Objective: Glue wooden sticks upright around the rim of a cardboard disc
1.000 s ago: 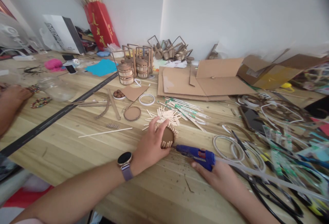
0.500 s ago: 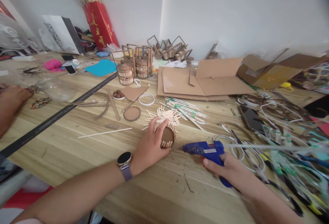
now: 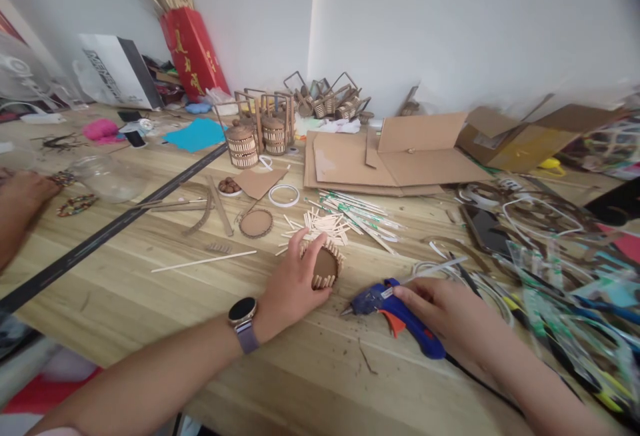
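Observation:
A small round cardboard base ringed with short upright wooden sticks (image 3: 327, 266) sits on the table. My left hand (image 3: 293, 276), with a watch on its wrist, is closed around the near left side of this ring, thumb low and fingers at its rim. To the right, my right hand (image 3: 440, 299) grips a blue hot glue gun (image 3: 373, 299) from above, thumb on its body. The glue gun is turned on its side at the tabletop, its nozzle pointing left and its orange trigger facing me. Just behind the ring lies a pile of short wooden sticks (image 3: 325, 223).
A second round base (image 3: 256, 223) and a white ring (image 3: 284, 195) lie behind my left hand. Finished little baskets (image 3: 243, 146) stand farther back beside cardboard sheets (image 3: 350, 159). Pliers, cables and a phone (image 3: 483, 228) crowd the right. Another person's hand (image 3: 25, 196) rests at far left.
My right hand has rolled the glue gun over from upright onto its side and shifted its grip to the top. My left hand stays at the stick ring.

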Demonstrator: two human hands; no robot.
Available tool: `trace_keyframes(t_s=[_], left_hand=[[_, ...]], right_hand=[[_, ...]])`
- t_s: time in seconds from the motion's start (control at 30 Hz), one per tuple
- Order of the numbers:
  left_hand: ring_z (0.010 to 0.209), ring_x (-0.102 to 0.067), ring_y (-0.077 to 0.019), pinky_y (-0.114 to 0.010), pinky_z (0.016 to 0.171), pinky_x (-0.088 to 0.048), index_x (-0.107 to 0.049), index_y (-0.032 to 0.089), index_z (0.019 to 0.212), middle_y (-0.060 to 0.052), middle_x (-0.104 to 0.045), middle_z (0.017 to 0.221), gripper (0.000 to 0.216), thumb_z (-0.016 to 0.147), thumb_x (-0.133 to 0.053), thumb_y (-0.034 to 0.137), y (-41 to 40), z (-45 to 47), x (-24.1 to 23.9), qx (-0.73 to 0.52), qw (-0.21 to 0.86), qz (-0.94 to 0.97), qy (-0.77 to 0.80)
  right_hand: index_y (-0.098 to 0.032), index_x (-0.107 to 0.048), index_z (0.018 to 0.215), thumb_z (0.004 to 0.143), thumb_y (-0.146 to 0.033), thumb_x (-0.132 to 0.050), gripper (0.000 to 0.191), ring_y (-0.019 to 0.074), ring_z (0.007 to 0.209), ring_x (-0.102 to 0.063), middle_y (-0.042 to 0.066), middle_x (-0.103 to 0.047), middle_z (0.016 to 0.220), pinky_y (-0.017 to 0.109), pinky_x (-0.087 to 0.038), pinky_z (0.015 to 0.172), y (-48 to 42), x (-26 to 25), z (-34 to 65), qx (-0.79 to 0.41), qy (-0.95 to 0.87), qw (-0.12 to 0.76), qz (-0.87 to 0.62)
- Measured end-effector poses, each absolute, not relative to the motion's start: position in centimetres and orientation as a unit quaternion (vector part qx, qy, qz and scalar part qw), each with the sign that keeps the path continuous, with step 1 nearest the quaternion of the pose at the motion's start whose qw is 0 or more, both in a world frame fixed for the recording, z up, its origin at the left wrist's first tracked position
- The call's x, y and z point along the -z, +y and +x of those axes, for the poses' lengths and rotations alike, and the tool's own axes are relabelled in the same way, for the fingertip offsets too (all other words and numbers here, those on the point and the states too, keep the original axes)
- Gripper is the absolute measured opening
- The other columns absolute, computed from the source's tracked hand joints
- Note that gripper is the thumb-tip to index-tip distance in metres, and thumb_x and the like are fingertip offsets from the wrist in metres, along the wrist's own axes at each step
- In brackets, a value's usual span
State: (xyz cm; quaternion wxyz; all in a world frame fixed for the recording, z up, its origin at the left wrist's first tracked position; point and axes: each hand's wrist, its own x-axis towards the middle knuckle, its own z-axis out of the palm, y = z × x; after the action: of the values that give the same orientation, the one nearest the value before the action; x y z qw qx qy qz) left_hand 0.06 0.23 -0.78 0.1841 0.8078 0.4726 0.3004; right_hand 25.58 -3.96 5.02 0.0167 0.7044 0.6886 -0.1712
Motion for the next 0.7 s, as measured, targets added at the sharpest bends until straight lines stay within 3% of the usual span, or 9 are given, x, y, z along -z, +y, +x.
trace_keyframes(t_s=[0.07, 0.17, 0.23, 0.3, 0.5, 0.7], left_hand=[[0.135, -0.038, -0.035, -0.052, 0.108, -0.042, -0.025, 0.028, 0.145, -0.015, -0.021, 0.148, 0.092, 0.068, -0.074, 0.014, 0.3, 0.1, 0.8, -0.301, 0.183, 0.808, 0.473], [0.137, -0.037, -0.0353, -0.051, 0.108, -0.042, -0.025, 0.027, 0.145, -0.015, -0.021, 0.148, 0.092, 0.069, -0.075, 0.014, 0.4, 0.1, 0.9, -0.299, 0.182, 0.81, 0.471], [0.137, -0.036, -0.0355, -0.051, 0.11, -0.04, -0.025, 0.027, 0.145, -0.016, -0.02, 0.148, 0.092, 0.068, -0.075, 0.014, 0.4, 0.1, 0.9, -0.297, 0.182, 0.812, 0.469], [0.137, -0.035, -0.036, -0.052, 0.109, -0.04, -0.025, 0.027, 0.144, -0.016, -0.02, 0.148, 0.093, 0.068, -0.076, 0.014, 0.4, 0.1, 0.8, -0.296, 0.183, 0.812, 0.468], [0.135, -0.039, -0.0363, -0.052, 0.105, -0.044, -0.025, 0.027, 0.144, -0.017, -0.018, 0.149, 0.092, 0.068, -0.075, 0.014, 0.3, 0.1, 0.5, -0.282, 0.201, 0.809, 0.474], [0.137, -0.036, -0.0362, -0.053, 0.108, -0.041, -0.024, 0.028, 0.145, -0.016, -0.019, 0.149, 0.094, 0.068, -0.076, 0.013, 0.3, 0.0, 0.6, -0.29, 0.195, 0.813, 0.466]], right_hand=[[-0.022, -0.063, 0.074, 0.093, -0.044, -0.043, 0.036, 0.0219, 0.067, -0.063, 0.006, -0.069, 0.072, 0.029, -0.039, 0.059, -3.2, -4.8, 25.2, 0.126, 0.712, -0.008, 0.691], [-0.02, -0.068, 0.095, 0.094, -0.03, -0.045, 0.024, 0.0222, 0.082, -0.066, 0.008, -0.071, 0.093, 0.03, -0.046, 0.071, -1.3, -4.2, 24.1, 0.111, 0.77, -0.07, 0.624], [-0.02, -0.067, 0.112, 0.093, -0.022, -0.045, 0.029, 0.0227, 0.095, -0.065, 0.01, -0.068, 0.107, 0.032, -0.047, 0.082, 0.1, -3.6, 23.1, 0.115, 0.813, -0.109, 0.56], [-0.02, -0.065, 0.121, 0.091, -0.014, -0.046, 0.036, 0.0218, 0.098, -0.063, 0.011, -0.067, 0.108, 0.032, -0.048, 0.086, 1.6, -3.1, 22.1, 0.125, 0.846, -0.116, 0.506], [-0.02, -0.075, 0.098, 0.089, -0.013, -0.052, 0.025, 0.0185, 0.088, -0.062, 0.007, -0.065, 0.09, 0.026, -0.047, 0.078, 3.7, -2.6, 21.1, 0.137, 0.87, -0.086, 0.466], [-0.018, -0.07, 0.074, 0.085, -0.011, -0.057, 0.019, 0.0182, 0.083, -0.061, 0.005, -0.063, 0.083, 0.025, -0.043, 0.073, 3.2, -3.0, 21.8, 0.128, 0.859, -0.05, 0.492]])
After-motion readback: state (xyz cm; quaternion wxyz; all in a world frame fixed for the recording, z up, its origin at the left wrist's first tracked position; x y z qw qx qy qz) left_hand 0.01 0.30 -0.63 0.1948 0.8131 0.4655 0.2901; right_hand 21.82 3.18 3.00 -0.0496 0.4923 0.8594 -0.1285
